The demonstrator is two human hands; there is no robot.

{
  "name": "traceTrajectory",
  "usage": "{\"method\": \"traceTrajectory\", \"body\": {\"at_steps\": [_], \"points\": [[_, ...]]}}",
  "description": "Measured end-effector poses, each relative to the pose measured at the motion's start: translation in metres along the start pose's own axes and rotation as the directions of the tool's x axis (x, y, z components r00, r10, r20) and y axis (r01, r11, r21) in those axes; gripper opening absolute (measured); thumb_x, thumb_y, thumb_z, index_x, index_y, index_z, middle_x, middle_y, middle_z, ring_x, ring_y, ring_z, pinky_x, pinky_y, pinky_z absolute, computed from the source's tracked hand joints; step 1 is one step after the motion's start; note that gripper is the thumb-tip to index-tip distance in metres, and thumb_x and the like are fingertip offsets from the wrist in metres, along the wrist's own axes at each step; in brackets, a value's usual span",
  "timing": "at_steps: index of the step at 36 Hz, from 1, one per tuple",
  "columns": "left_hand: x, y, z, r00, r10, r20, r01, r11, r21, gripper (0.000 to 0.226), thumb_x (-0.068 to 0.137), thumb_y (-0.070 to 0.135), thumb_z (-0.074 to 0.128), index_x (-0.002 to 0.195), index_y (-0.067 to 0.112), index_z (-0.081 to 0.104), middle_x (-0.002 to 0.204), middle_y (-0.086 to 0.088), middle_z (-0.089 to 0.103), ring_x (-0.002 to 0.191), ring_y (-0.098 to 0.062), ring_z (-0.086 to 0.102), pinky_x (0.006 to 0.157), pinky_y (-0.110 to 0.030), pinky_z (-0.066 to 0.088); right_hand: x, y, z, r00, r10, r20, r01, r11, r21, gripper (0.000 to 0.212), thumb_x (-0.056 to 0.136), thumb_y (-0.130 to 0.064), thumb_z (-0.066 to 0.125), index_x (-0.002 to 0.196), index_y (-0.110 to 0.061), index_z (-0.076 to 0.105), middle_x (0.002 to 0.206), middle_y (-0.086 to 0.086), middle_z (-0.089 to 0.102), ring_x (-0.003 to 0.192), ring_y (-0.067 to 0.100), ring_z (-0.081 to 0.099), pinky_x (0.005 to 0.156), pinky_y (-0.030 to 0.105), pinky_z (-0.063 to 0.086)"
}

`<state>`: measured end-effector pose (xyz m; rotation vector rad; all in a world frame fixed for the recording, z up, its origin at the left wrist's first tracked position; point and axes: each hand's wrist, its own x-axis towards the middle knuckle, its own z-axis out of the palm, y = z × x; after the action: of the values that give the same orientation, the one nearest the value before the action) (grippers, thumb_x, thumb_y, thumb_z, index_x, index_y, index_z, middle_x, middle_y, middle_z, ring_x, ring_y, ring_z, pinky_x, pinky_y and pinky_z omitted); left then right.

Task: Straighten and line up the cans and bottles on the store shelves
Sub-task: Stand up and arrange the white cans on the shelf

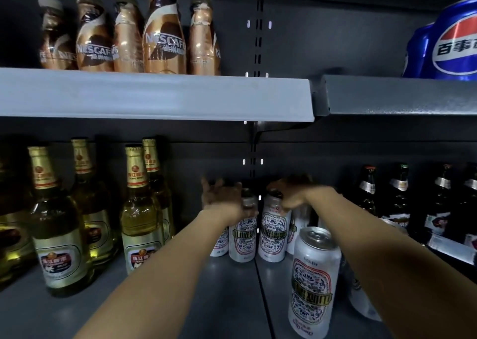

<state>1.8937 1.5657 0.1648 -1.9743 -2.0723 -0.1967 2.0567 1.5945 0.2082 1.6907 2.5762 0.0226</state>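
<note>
From the head view, both of the person's bare arms are reaching deep into the lower shelf (232, 287), toward a cluster of white patterned cans standing at the far middle. The left hand (223, 196) is resting over the top of the left can (242, 233), fingers spread and stretching past it toward the back panel, so it is looking open rather than wrapped around anything. The right hand (294, 194) is curling down over the top of the neighbouring can (272, 231), its fingertips pinching at the rim, and that can is standing upright just beside the left one, the two nearly touching. More white cans are sitting partly hidden behind and to either side of this pair. Nearer and to the right, another white can (313, 279) is standing alone, its label printed upside down, pull-tab end up, just left of the right forearm. On the left of the same shelf, green beer bottles (58, 225) with gold foil necks are standing in loose rows. At the far right, dark bottles (397, 196) are lining up in shadow. Up on the higher shelf (154, 93), bronze coffee bottles (162, 31) are crowding together unevenly, and a blue cola pack (449, 44) is showing at the right edge.
</note>
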Motion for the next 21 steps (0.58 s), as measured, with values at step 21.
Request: {"method": "traceTrajectory", "body": {"at_steps": [21], "points": [[0.005,0.028,-0.008,0.976,0.131,-0.171,-0.162,0.970,-0.183,0.087,0.076,0.071,0.055,0.145,0.027,0.027,0.147,0.002,0.035,0.138,-0.021,0.026,0.117,-0.050,0.004,-0.015,0.042,-0.021,0.981,0.150,-0.126,-0.167,0.975,-0.144,0.075,0.084,-0.036,0.065,0.148,-0.030,0.026,0.145,0.010,0.043,0.132,0.033,0.038,0.110,0.042,0.025]]}}
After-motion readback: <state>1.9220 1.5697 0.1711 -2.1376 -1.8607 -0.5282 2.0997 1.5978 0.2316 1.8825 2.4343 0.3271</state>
